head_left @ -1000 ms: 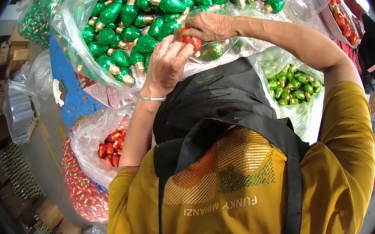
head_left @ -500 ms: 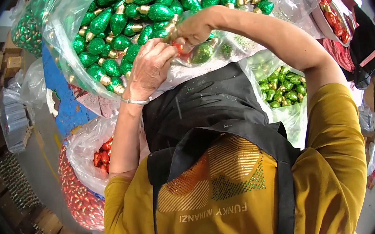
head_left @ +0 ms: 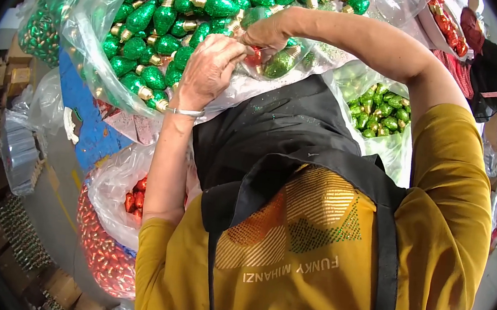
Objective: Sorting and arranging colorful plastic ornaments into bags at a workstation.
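Note:
My left hand (head_left: 212, 69) and my right hand (head_left: 266, 36) meet at the near rim of a clear plastic bag (head_left: 91, 69). Inside it lie many glittery green bulb-shaped ornaments (head_left: 164, 20) with gold screw-style caps. A red bulb-shaped ornament (head_left: 254, 57) shows partly beneath my right hand, whose fingers are bent around it. The fingertips of my left hand are pinched together against the right ones; whatever is between them is hidden. Just right of the red ornament rests a lighter green glitter ornament (head_left: 279, 65) on the plastic.
Right of my lap, an open plastic bag holds small light-green ornaments (head_left: 380, 111). Lower left stands a bag of red ornaments (head_left: 107, 243). A white container with red ornaments (head_left: 446, 27) is at the upper right. Cardboard boxes (head_left: 17, 75) and plastic-wrapped packs (head_left: 18, 158) line the left.
Both hands stay together at the bag rim. The red ornament shows slightly farther right, more under my right hand, and my left fingers have shifted a little. The whole view has shifted slightly.

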### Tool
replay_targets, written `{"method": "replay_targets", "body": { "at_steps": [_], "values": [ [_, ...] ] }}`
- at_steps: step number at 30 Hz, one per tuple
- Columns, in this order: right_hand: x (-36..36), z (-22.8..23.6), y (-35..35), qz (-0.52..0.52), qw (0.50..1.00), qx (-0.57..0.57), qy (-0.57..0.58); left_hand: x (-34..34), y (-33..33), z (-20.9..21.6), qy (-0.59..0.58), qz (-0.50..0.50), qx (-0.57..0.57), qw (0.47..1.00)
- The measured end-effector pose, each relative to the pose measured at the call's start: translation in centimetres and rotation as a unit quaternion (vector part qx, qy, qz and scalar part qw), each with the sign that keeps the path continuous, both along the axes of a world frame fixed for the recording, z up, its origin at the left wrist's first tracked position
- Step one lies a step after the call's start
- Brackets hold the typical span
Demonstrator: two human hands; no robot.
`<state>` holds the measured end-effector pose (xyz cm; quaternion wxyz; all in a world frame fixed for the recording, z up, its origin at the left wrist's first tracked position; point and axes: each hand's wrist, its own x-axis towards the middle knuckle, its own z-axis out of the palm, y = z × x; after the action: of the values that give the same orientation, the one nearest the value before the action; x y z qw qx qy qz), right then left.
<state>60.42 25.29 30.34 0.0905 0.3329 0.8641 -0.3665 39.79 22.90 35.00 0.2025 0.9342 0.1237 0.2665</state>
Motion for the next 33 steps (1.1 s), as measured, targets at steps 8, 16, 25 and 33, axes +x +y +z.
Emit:
{"method": "replay_targets", "body": {
  "at_steps": [8, 16, 25, 33],
  "values": [
    [-0.2, 3.6, -2.3, -0.036, 0.980, -0.005, -0.194, -0.6, 0.0, 0.1, 0.019, -0.029, -0.051, 0.998],
    [-1.2, 6.5, -2.6, -0.099, 0.972, 0.054, -0.205, -0.9, -0.5, 0.7, 0.039, 0.001, -0.045, 0.998],
    [-0.4, 0.6, -1.9, -0.098, 0.951, 0.188, -0.224, -0.1, -0.4, 0.8, 0.039, -0.004, -0.050, 0.998],
    [0.2, 2.9, -1.5, 0.006, 0.965, 0.116, -0.234, 0.3, 0.4, 1.4, 0.084, -0.006, -0.100, 0.991]
  ]
}}
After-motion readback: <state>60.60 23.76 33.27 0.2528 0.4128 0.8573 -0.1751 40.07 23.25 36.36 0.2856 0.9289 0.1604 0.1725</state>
